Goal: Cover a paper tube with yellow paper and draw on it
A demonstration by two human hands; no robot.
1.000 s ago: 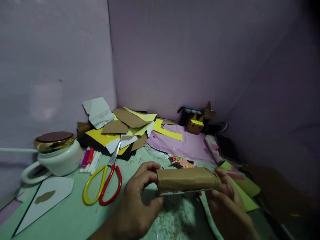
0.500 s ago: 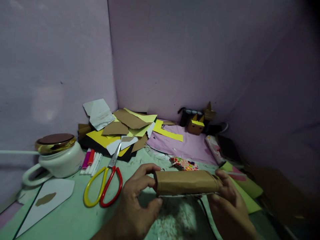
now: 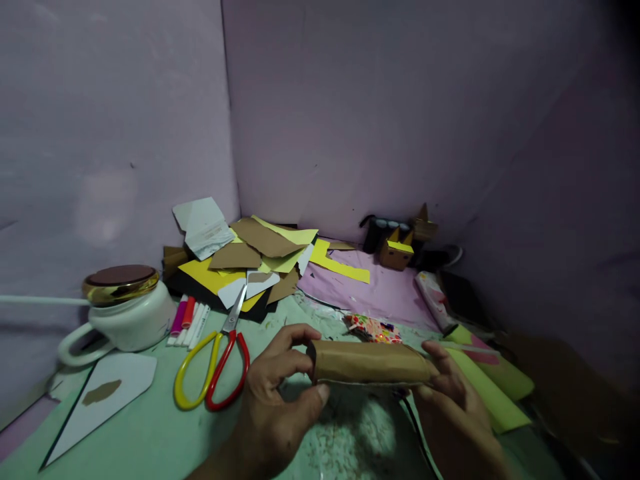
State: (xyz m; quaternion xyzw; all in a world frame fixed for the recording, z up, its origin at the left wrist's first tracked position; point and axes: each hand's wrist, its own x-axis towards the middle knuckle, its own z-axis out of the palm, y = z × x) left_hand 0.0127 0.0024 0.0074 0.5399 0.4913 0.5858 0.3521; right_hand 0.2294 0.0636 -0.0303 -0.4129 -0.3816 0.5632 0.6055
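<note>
A roll of brown paper [image 3: 369, 363] lies level between my two hands, just above the pale green table [image 3: 145, 437]. My left hand [image 3: 273, 400] pinches its left end with thumb below and fingers above. My right hand [image 3: 455, 400] grips its right end the same way. A thin white edge shows along the roll's underside. Scissors with one yellow and one red handle [image 3: 215, 370] lie on the table to the left of my left hand.
A white mug with a gold-rimmed lid [image 3: 123, 307] stands at the left, markers [image 3: 187, 320] beside it. Brown, yellow and white paper scraps [image 3: 250, 263] pile up at the back. Yellow-green sheets [image 3: 493, 387] lie right; small cardboard figures [image 3: 397, 253] sit in the corner.
The roll has turned a little in my hands and looks flatter and narrower. My view has shifted slightly, so the table things sit a bit further right.
</note>
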